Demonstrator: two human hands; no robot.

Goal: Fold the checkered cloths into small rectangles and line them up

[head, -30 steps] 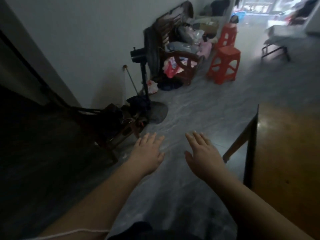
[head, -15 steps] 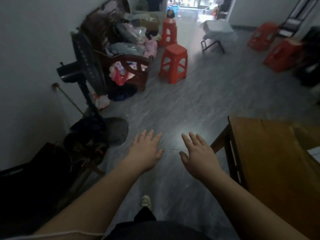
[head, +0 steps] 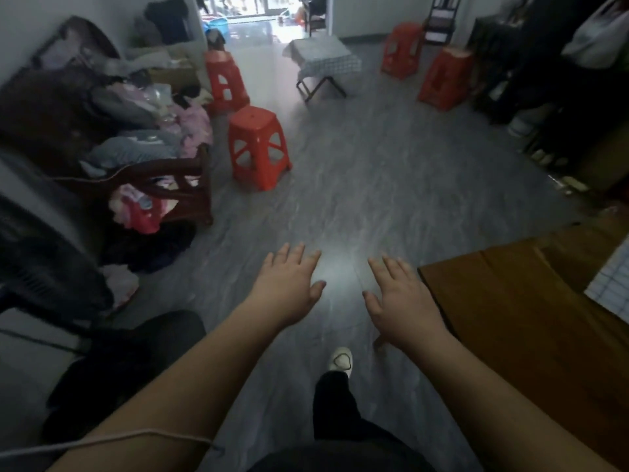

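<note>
The view swings to the right. The fan (head: 51,260) slides to the left edge of the frame, and the clothes-laden wooden chair (head: 163,175) moves from upper centre to the left. A white shoe (head: 340,359) comes into lower centre. More of the wooden table (head: 510,318) shows at lower right, with a pale checkered cloth (head: 612,284) at the right edge.

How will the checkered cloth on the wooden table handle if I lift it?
Probably floppy: the checkered cloth lies flat and looks thin on the wooden table. Likely light, and it may sag if pinched at one corner. Only part of it shows.
</note>
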